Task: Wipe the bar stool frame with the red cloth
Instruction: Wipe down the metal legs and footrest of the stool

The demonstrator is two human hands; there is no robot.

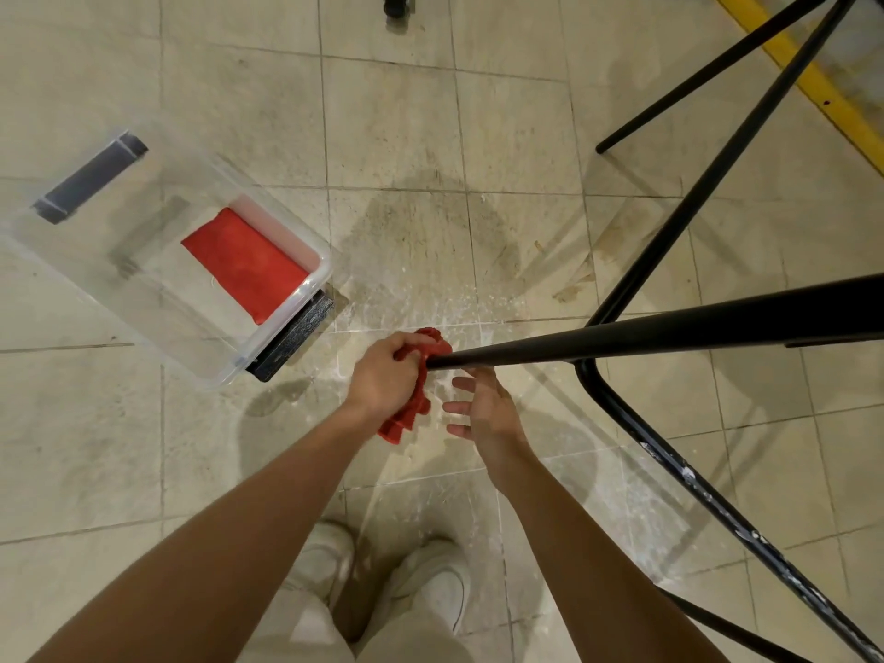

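Observation:
The black metal bar stool frame (669, 332) fills the right side, and one of its legs reaches left toward my hands. My left hand (382, 375) is shut on a crumpled red cloth (421, 375), pressed around the foot end of that leg. Just below the leg is my right hand (483, 409), fingers spread, holding nothing. The lower crossbar (708, 495) shows white dust or paint flecks.
A clear plastic bin (143, 299) with black latches sits on the tiled floor at left, with a folded red cloth (244, 265) inside. Damp patches and white specks mark the floor (421, 232). My white shoes (382, 576) are below. A yellow line (813, 83) runs at top right.

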